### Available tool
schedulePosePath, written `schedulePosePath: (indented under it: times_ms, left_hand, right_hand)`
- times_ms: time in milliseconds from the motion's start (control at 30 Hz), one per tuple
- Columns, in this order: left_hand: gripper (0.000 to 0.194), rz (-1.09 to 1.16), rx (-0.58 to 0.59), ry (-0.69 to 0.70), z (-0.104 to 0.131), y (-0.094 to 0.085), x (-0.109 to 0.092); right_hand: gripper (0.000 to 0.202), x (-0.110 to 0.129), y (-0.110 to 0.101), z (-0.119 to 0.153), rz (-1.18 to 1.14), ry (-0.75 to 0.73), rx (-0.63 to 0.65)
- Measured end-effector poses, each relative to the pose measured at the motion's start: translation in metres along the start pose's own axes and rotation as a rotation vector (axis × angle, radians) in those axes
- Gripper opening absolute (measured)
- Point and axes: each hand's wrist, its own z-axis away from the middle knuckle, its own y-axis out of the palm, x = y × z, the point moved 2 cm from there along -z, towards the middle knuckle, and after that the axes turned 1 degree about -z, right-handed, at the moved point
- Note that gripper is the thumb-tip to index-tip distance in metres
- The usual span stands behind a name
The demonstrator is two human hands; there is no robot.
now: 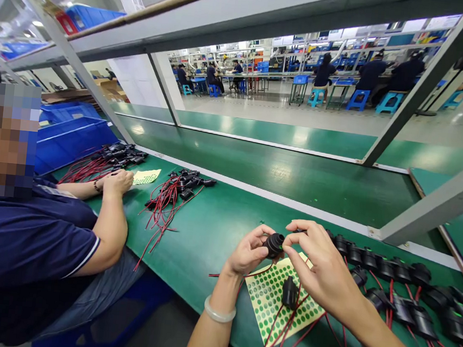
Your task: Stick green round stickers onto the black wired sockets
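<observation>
My left hand (pixel 251 249) is closed around a black cylindrical part (pixel 273 245) with a ridged body, raised above the bench. My right hand (pixel 319 261) is beside it, thumb and fingertips bent together at the part's right end. A small green spot shows there; what the fingertips pinch is hidden. Below my hands lies a pale yellow sheet of green round stickers (pixel 262 302). On that sheet rests another black part (pixel 289 292) with red and black wires.
Several black wired parts (pixel 386 267) lie in rows at right. A wired pile (pixel 185 182) lies left of my hands. At far left a co-worker (pixel 22 262) handles something by another sticker sheet (pixel 146 177). Blue bins (pixel 74 142) and a metal frame post (pixel 437 199) border the green bench.
</observation>
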Motion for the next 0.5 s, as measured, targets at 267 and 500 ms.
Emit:
schedulePosePath:
  times_ms: [267,500]
  left_hand:
    - [0.055,0.046,0.037,0.038,-0.0004,0.0016,-0.0025]
    - [0.052,0.091,0.062,0.062,-0.0005,-0.0001,0.0005]
  right_hand:
    - [0.013,-0.0002,-0.0016,-0.0004,-0.013,-0.005,-0.016]
    - [0.013,0.0031,-0.0013,-0.0005,-0.004,-0.034,0.007]
